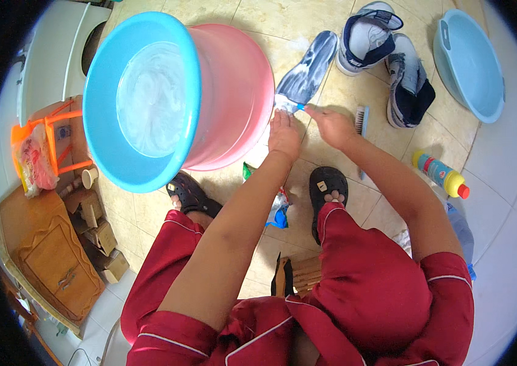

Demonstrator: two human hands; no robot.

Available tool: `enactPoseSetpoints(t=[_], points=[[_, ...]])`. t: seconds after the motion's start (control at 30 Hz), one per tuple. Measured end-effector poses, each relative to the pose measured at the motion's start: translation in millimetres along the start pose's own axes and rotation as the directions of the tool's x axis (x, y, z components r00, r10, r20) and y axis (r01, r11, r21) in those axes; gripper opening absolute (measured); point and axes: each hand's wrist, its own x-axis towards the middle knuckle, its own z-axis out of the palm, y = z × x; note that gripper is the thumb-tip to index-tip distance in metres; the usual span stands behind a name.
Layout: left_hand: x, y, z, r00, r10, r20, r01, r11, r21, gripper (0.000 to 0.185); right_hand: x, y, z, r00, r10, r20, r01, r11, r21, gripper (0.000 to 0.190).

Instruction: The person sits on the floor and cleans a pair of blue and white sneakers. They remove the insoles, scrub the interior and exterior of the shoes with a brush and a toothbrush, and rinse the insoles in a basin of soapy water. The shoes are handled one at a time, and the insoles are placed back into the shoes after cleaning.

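A dark shoe insole [309, 64] smeared with white foam lies on the tiled floor, its foamy near end towards me. My left hand [284, 135] presses that end down with flat fingers. In my right hand [334, 128] is a slim blue-handled brush [301, 107], perhaps a toothbrush; its head meets the foam, and most of the handle is hidden by my fingers. A scrubbing brush [361, 121] with pale bristles lies beside my right hand. Beyond it stand a dark-blue and white Nike sneaker [349, 48] and its mate [407, 87].
At left, a blue basin [189, 59] of cloudy water rests on an upturned pink basin [235, 96]. A light-blue basin [475, 68] leans at the right wall. A yellow-capped bottle [441, 174] lies near my right arm. A plastic packet [279, 212] sits between my feet, and an orange stool [52, 137] stands far left.
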Motion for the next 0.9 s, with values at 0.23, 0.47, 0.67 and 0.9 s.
enactPoseSetpoints(t=[0.23,0.47,0.67,0.9], points=[[-8.3,-1.5,0.0,1.000,0.006,0.010,-0.005,1.000,-0.015,0.056,1.6,-1.6,-6.6,0.990,-0.065,-0.122,0.060,0.997,-0.047,0.038],[-10.4,-7.7,6.0,1.000,-0.010,0.026,0.011,1.000,-0.025,0.056,20.1,-6.0,-21.4,0.980,0.190,0.058,-0.186,0.980,-0.071,0.037],[-10.1,-8.2,6.7,0.999,0.024,-0.027,-0.024,1.000,0.003,0.057,34.4,3.0,-26.4,0.917,0.387,0.101,-0.388,0.922,-0.006,0.041],[-5.6,-10.7,4.3,0.995,0.090,-0.031,-0.089,0.996,0.027,0.059,9.3,12.9,-20.7,0.960,0.227,0.161,-0.212,0.971,-0.109,0.044]])
